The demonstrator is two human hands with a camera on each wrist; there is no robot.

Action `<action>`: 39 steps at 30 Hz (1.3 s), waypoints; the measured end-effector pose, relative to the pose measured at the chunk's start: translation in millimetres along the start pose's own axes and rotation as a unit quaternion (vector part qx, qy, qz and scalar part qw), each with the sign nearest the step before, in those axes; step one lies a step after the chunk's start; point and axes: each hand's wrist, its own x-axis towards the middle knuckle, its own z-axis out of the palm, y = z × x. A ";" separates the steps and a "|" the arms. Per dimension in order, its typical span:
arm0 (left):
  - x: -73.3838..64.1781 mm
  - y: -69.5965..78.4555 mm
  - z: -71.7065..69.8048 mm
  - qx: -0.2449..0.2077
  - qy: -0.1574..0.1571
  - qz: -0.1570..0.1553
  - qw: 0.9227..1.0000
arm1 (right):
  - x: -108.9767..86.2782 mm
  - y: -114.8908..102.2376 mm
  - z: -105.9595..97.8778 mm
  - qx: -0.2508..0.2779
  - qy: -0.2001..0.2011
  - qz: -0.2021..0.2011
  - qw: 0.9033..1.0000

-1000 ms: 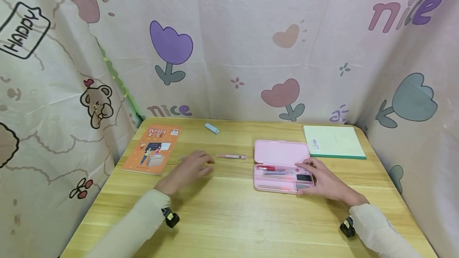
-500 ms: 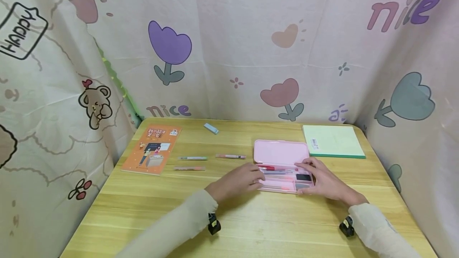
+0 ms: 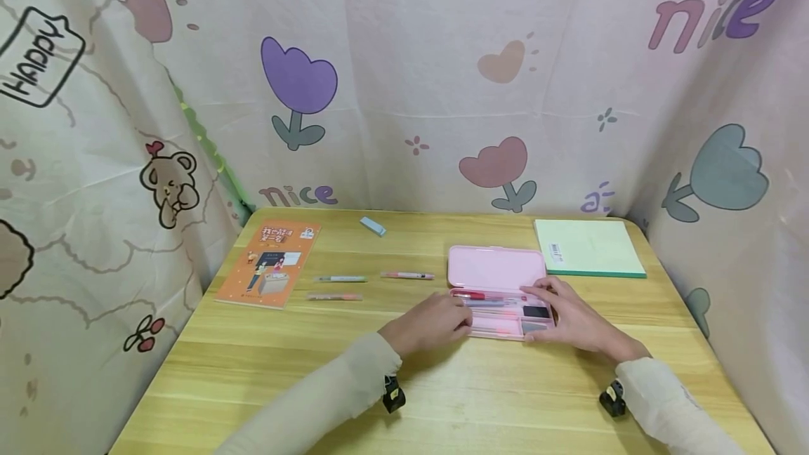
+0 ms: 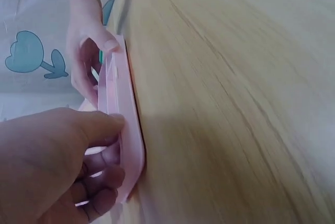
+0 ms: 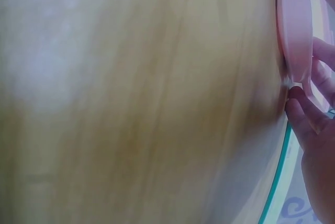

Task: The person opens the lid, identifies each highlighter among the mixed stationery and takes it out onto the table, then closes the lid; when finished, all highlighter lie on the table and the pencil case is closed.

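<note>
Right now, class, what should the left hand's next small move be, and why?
Probably lift out the front pen: the lid is open, the left hand is at the left end of the case, the right hand grips its right end, and three loose pens lie on the table.

We see forearms (image 3: 322,392) angling in from near left and right; left hand (image 3: 430,323) gripping, fingers (image 4: 103,179) curled; right hand (image 3: 571,318) gripping, thumb (image 3: 539,336) near, fingers far.

The curtain (image 3: 404,55) reads "HAPPY" once and "nice" twice; the orange book (image 3: 268,265) bears blurred Chinese characters.
</note>
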 end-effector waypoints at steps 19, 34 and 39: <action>-4.9 19.4 -3.6 0.026 -0.017 -0.072 0.997 | -2.2 -1.1 0.1 0.001 -0.002 0.003 1.000; -64.8 -69.9 -23.4 -0.107 0.149 -0.149 0.972 | -2.2 -1.6 -0.7 -0.003 0.004 0.003 1.000; -88.1 -97.9 -19.6 -0.083 0.137 -0.181 0.970 | -2.1 -2.1 -0.3 -0.003 0.002 0.003 1.000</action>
